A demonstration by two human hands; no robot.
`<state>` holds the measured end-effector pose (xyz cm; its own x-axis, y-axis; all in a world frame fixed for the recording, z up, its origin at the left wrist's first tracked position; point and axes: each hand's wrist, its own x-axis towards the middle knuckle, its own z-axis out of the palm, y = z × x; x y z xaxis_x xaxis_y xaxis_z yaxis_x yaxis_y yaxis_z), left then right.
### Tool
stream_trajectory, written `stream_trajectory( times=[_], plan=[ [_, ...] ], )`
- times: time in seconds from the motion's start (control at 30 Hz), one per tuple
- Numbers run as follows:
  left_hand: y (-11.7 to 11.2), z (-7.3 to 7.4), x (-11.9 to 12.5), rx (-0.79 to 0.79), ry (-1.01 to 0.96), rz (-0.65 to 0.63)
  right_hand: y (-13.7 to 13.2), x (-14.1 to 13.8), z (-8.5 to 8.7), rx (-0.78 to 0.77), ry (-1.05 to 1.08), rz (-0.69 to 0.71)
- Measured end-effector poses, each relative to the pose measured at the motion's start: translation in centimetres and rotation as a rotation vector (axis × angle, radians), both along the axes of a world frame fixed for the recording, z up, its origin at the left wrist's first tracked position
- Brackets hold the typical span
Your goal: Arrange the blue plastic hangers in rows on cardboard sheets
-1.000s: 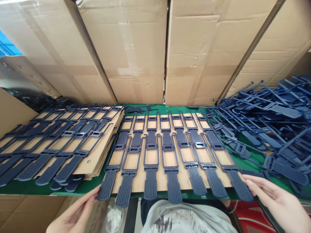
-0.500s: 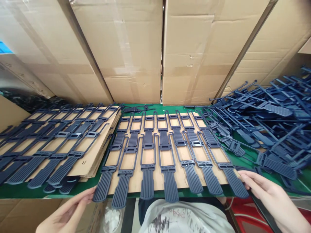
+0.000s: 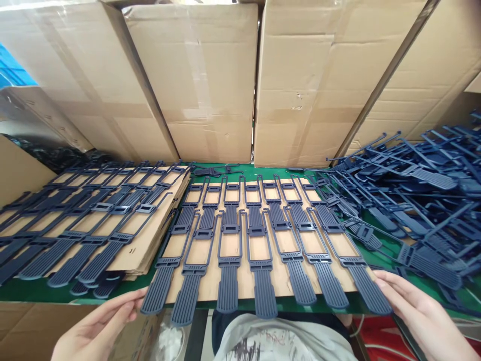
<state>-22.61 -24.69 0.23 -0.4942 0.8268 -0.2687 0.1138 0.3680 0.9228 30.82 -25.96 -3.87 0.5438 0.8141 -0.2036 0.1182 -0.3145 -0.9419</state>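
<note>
A brown cardboard sheet (image 3: 246, 281) lies on the green table (image 3: 37, 291) right in front of me. Several dark blue plastic strap parts (image 3: 259, 235) sit on it in two interlocked rows, their ribbed ends hanging over the near edge. My left hand (image 3: 97, 331) reaches from below left with fingers stretched out, tips at the ribbed end of the leftmost part (image 3: 158, 288). My right hand (image 3: 417, 316) lies with its fingers stretched out, tips against the ribbed end of the rightmost part (image 3: 370, 293). Neither hand is wrapped around anything.
To the left is a stack of cardboard sheets (image 3: 143, 240) covered with the same parts. A loose tangled pile of blue parts (image 3: 413, 190) fills the right side. Tall cardboard boxes (image 3: 210, 85) wall off the back. A red object (image 3: 376, 326) sits below the table edge.
The view shifted a little. Both hands stay at the sheet's near corners; the left hand has slid slightly down and left.
</note>
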Motion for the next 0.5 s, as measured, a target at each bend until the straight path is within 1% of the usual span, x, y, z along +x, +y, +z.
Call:
stream_trajectory(
  times=[0.07,0.13,0.3,0.4,0.5],
  plan=[
    [0.2,-0.1,-0.3,0.014,-0.082,0.029,0.0,0.0,0.2,0.005,-0.007,-0.027],
    [0.5,0.3,0.1,-0.006,-0.121,0.034,0.0,0.1,0.2,-0.003,-0.004,-0.041],
    [1.4,1.8,1.9,-0.104,-0.106,-0.006,-0.1,0.9,-0.3,-0.037,0.016,-0.015],
    [1.7,2.1,2.0,-0.126,-0.117,0.01,0.0,1.2,-0.4,-0.03,0.065,-0.015],
    [1.9,2.3,1.8,-0.147,-0.142,-0.002,0.4,1.0,-0.1,-0.044,0.102,-0.046]
  ],
)
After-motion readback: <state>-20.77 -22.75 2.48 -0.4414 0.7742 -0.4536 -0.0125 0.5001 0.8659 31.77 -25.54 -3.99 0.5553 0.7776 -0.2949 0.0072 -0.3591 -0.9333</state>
